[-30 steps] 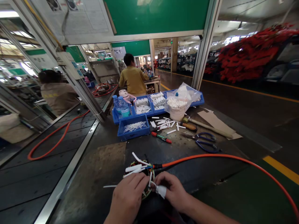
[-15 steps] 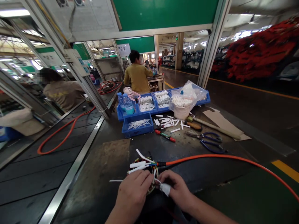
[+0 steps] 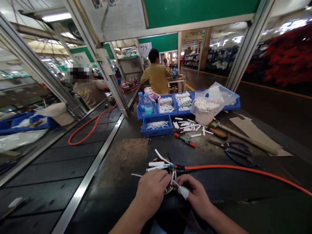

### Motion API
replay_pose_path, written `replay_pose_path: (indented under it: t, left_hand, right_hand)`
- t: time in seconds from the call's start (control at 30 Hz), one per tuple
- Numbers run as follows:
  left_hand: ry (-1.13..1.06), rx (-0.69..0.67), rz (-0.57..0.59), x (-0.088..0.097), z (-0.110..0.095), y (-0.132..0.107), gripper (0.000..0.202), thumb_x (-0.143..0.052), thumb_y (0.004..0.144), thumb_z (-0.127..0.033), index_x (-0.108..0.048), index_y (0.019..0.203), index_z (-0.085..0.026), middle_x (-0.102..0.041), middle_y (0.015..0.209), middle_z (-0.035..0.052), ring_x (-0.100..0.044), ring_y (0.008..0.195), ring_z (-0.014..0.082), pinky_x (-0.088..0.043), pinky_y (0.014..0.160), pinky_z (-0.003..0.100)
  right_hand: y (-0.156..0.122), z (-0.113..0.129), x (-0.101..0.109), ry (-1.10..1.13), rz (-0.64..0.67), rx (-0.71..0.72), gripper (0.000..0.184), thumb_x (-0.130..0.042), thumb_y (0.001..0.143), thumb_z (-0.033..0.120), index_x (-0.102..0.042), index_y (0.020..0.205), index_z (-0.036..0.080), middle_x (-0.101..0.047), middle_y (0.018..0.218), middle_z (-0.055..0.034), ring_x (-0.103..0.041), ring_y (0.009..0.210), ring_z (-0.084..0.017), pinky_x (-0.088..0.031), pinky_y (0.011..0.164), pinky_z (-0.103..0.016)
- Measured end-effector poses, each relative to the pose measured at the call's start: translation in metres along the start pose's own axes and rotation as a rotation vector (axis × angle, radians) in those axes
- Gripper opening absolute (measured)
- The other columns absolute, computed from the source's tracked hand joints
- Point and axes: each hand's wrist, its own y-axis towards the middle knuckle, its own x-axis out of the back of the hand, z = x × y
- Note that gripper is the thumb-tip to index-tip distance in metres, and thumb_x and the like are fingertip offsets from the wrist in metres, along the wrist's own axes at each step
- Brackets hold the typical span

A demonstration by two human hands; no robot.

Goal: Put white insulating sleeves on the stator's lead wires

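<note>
In the head view, the wire-wound ring (image 3: 170, 188) is lying on the dark surface (image 3: 212, 156), directly in front of the person and between both hands. The left hand (image 3: 152, 188) is resting palm down over its near left part, probably to be steadying it; the fingers are lying close together, but their tips are hidden, so whether they are pinching anything I cannot tell. The right hand (image 3: 195, 193) is curling in from the other side, its thumb and fingers pinching a thin white strip (image 3: 177, 184) at the ring's edge, seemingly to be controlling that end. A white scrap (image 3: 184, 192) is sitting against the thumb (whether it is held or worn is too small to tell).

White sleeves (image 3: 157, 164) are lying across the ring's far side, and an orange cable (image 3: 226, 166) is running off rightward, presumably where its length is staying out of the hands' way. Beyond, a blue tray (image 3: 157, 132) is holding thin white strips, short white tubes (image 3: 196, 135) are lying loose beside it, and blue-handled scissors (image 3: 226, 145) are resting farther right, all apparently being placed within reach while leaving working room near the person.
</note>
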Motion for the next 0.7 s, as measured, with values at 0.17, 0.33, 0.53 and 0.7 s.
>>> replay_pose_path:
  t: [0.17,0.33,0.53,0.7]
  left_hand:
    - [-0.002,-0.064,0.095,-0.004,-0.002,-0.001,0.035,-0.029,0.095,-0.027,-0.063,0.089,-0.02,-0.061,0.075,0.001,-0.055,0.071,0.014,-0.044,0.064,0.028]
    - [-0.138,-0.094,0.122,-0.004,-0.008,0.002,0.023,-0.039,0.091,-0.02,-0.062,0.096,-0.02,-0.063,0.084,0.0021,-0.056,0.076,0.0128,-0.046,0.068,0.026]
    - [-0.338,0.152,0.128,-0.004,-0.017,-0.003,0.011,-0.053,0.083,-0.021,-0.063,0.088,-0.023,-0.064,0.088,-0.0003,-0.058,0.08,0.0115,-0.047,0.07,0.023]
    - [-0.213,0.08,0.129,-0.005,-0.021,-0.006,0.01,-0.05,0.082,-0.019,-0.06,0.085,-0.019,-0.062,0.082,0.0015,-0.055,0.078,0.0134,-0.045,0.069,0.026]
  right_hand:
    - [0.0,0.001,0.0,-0.003,-0.055,-0.055,0.012,-0.066,0.074,0.026,-0.055,0.076,0.019,-0.061,0.079,-0.0015,-0.056,0.077,-0.014,-0.045,0.074,-0.025]
    - [0.003,0.003,-0.002,0.055,-0.101,-0.136,0.019,-0.069,0.067,0.027,-0.053,0.073,0.019,-0.058,0.075,-0.0001,-0.054,0.071,-0.012,-0.045,0.068,-0.023]
    - [0.002,0.021,0.004,-0.074,0.074,-0.136,0.021,-0.068,0.068,0.024,-0.047,0.072,0.019,-0.055,0.085,-0.0025,-0.052,0.08,-0.015,-0.044,0.071,-0.025]
    - [-0.001,0.02,0.019,-0.384,0.246,-0.164,0.025,-0.054,0.079,0.041,-0.059,0.069,0.019,-0.058,0.069,-0.0033,-0.052,0.066,-0.017,-0.043,0.061,-0.026]
